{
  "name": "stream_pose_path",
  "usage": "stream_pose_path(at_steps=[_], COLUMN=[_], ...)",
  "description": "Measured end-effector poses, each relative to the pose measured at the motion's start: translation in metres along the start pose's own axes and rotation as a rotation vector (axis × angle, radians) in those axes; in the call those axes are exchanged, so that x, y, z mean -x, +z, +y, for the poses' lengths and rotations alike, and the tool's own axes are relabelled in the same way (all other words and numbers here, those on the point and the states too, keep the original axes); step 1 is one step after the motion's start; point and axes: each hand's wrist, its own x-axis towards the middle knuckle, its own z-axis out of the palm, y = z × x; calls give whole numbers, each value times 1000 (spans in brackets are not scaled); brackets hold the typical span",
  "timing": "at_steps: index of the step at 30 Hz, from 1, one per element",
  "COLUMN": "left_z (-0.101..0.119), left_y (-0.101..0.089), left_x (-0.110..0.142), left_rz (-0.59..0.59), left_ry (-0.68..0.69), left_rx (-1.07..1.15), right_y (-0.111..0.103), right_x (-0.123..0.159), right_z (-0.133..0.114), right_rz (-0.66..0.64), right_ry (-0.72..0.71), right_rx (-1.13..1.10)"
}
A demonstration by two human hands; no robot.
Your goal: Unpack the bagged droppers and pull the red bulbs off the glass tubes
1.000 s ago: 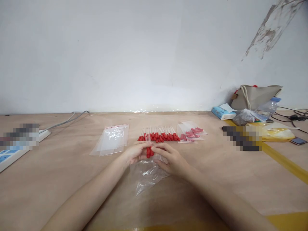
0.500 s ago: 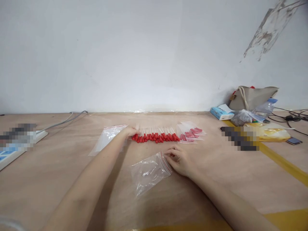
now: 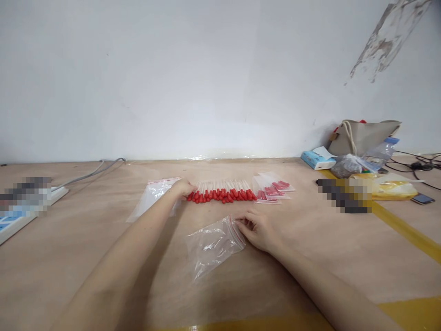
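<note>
In the middle of the table lies a row of thin pale sticks with fat red ends [image 3: 227, 196], the red ends facing me. At the row's left end is my left hand [image 3: 185, 187], its fingers closed around the outermost red-ended stick, partly hidden by the hand. Nearer to me a clear zip-lock bag [image 3: 215, 246] lies flat and looks empty. My right hand [image 3: 257, 229] pinches that bag by its red-lined top corner. Small bags with red-ended sticks inside [image 3: 275, 188] overlap at the row's right. Under my left forearm lie other clear bags [image 3: 151, 197].
A white power strip [image 3: 51, 200] and grey cable [image 3: 93, 174] are at left. On the right stand a blue tissue pack [image 3: 319, 158], a beige bag [image 3: 368, 138], a yellow packet [image 3: 389, 187], a phone [image 3: 423, 198] and black cables [image 3: 416, 165]. Yellow tape [image 3: 403, 230] crosses the table.
My left hand has shifted slightly left at the end of the row. My right hand and the bag it pinches have stayed almost still.
</note>
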Motion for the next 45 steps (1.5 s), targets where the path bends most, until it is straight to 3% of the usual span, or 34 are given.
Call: stream_pose_path(at_steps=[6, 10, 11, 12, 14, 16, 20, 27, 30, 34, 37, 40, 42, 43, 45], left_z=[-2, 1, 1, 0, -4, -9, -17, -22, -23, -26, -27, -25, -25, -27, -37], left_y=[-6, 1, 7, 13, 28, 43, 63, 73, 74, 75, 75, 67, 51, 40, 12], left_x=[4, 38, 52, 66, 91, 109, 116, 114, 114, 110, 108, 106, 100, 95, 78], left_rz=[82, 272, 308, 327, 208, 109, 29, 71, 96, 142, 105, -55, -100, -69, 219], left_ry=[47, 206, 296, 515, 861, 946, 862, 1049, 1034, 923, 839, 804, 755, 713, 556], left_rx=[-82, -131, -133, -152, -160, -131, -82, -151, -128, -127, -113, -42, 52, 109, 213], right_y=[2, 1, 1, 1, 0, 0, 3, 5, 1, 1, 3, -3, -14, -21, -40], right_x=[0, -1, -1, -1, -1, -1, 1, 3, 5, 10, 11, 5, -2, -5, -13], right_z=[-3, -6, -8, -9, -15, -21, -28, -18, -22, -30, -29, -20, -8, 0, 21], right_rz=[-56, -79, -83, -89, -107, -140, -204, -136, -51, -169, -203, -61, 96, 169, 333], right_ry=[155, 298, 308, 307, 293, 279, 284, 234, 100, -185, -200, -104, -39, -10, 71], right_rx=[24, 111, 125, 129, 113, 100, 156, 326, 325, 312, 291, 195, 150, 145, 167])
